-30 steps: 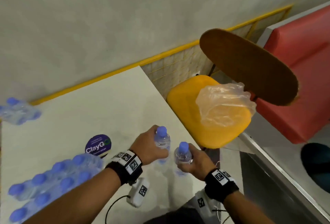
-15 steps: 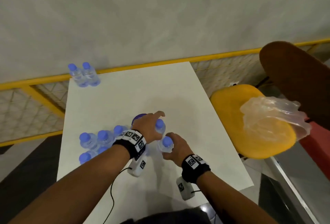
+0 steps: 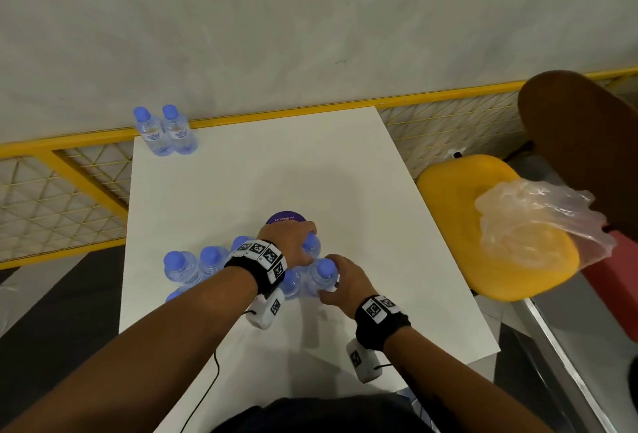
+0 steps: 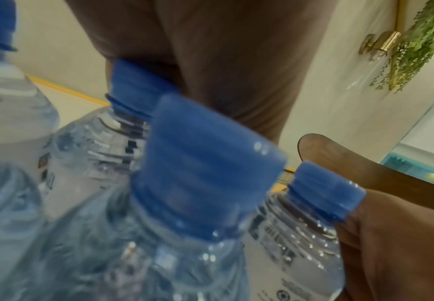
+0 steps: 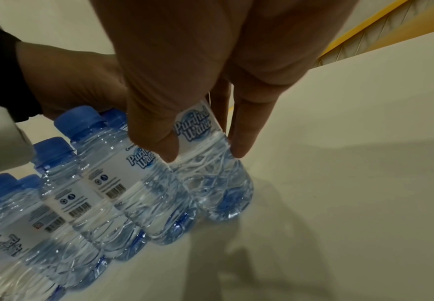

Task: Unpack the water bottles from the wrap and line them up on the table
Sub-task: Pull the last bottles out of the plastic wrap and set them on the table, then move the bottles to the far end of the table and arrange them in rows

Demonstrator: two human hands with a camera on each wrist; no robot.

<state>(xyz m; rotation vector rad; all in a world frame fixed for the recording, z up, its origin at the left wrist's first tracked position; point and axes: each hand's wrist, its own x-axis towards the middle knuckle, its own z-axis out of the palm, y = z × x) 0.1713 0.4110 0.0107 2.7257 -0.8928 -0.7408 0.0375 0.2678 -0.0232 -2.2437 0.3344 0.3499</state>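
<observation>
Crowding bottle cluster (image 3: 193, 268), plastic bag (image 3: 538, 222) on chair (image 3: 459, 225)

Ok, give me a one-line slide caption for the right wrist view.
Right hand grips a Purified Water bottle at the end of a row of bottles standing on the white table.

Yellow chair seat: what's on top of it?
A crumpled clear plastic wrap lies on the yellow chair seat, overhanging its right edge. Whatever is beneath the wrap is hidden.

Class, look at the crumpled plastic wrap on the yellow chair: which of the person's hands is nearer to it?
Right. The right hand grips a bottle nearer the table edge facing the plastic wrap; the left hand grips another bottle farther from it.
</observation>
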